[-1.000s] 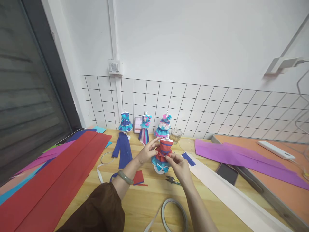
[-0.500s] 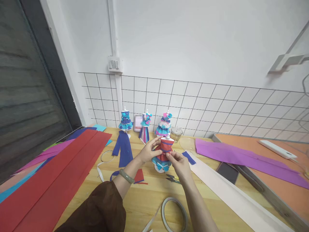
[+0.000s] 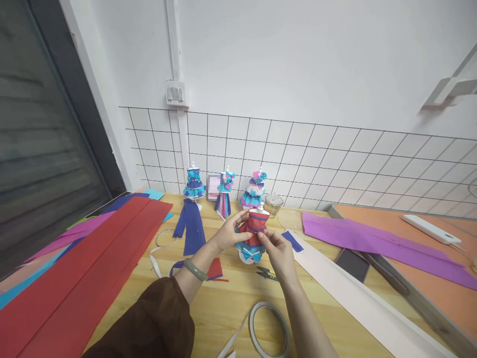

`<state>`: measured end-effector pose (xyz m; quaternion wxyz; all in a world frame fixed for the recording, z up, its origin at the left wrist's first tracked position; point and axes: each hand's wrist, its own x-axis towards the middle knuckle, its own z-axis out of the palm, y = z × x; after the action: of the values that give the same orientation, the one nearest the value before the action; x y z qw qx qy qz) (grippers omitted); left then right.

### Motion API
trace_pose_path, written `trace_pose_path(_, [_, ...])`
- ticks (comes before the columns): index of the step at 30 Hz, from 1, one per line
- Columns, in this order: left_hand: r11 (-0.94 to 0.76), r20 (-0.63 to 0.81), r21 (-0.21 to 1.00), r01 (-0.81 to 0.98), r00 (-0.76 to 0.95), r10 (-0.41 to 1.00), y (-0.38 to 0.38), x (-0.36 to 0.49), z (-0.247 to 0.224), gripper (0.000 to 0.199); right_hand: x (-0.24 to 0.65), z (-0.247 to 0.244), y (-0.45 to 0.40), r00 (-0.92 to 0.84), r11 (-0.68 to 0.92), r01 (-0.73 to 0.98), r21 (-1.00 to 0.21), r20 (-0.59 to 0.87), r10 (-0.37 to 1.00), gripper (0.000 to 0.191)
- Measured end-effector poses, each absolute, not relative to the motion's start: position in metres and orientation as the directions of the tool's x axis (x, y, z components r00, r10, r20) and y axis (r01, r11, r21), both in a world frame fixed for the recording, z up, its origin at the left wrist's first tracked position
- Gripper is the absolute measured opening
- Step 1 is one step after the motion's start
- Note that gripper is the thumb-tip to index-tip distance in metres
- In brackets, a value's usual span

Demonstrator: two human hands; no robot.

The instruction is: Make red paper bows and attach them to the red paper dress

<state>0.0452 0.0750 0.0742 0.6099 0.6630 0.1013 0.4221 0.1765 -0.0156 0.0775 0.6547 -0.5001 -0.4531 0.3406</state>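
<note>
A small dress form in a red and blue dress (image 3: 258,220) stands upright on the wooden table, with a light blue bow low on its skirt. My left hand (image 3: 231,233) grips the dress from the left, thumb across the waist. From the right, my right hand (image 3: 278,251) pinches the dress at the waist with thumb and index finger. Scissors (image 3: 266,273) lie just below the dress form. Behind it stand three more dressed forms, a left one (image 3: 194,184), a middle one (image 3: 227,183) and a right one (image 3: 255,188).
Long red paper (image 3: 93,263) covers the left side. Blue strips (image 3: 194,231), a tape roll (image 3: 251,330), white paper (image 3: 346,293), purple paper (image 3: 357,236) and a dark phone (image 3: 352,265) lie around. A glass jar (image 3: 274,205) stands at the back.
The camera view has shifted slightly. Both hands stay on the red dress, with the right thumb and fingers a little higher at its waist.
</note>
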Motion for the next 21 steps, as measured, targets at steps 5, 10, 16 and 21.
trace_pose_path(5, [-0.283, 0.429, 0.901, -0.329, 0.576, 0.696, 0.0745, 0.0468, 0.0728, 0.072, 0.1749, 0.0743, -0.0121, 0.365, 0.299, 0.01, -0.954, 0.282, 0.887, 0.025])
trace_pose_path(10, [-0.29, 0.432, 0.899, -0.328, 0.563, 0.704, 0.0759, 0.0493, 0.072, 0.069, 0.1754, 0.0719, -0.0105, 0.385, 0.302, 0.047, -0.952, 0.296, 0.874, 0.024])
trace_pose_path(16, [-0.284, 0.442, 0.893, -0.35, 0.56, 0.701, 0.0763, 0.0511, 0.0713, 0.063, 0.1805, 0.0705, -0.0152, 0.415, 0.295, 0.115, -0.948, 0.316, 0.853, 0.027])
trace_pose_path(21, [-0.282, 0.434, 0.897, -0.34, 0.564, 0.703, 0.0762, 0.0515, 0.0708, 0.064, 0.1818, 0.0668, -0.0199, 0.436, 0.291, 0.204, -0.935, 0.353, 0.828, 0.029])
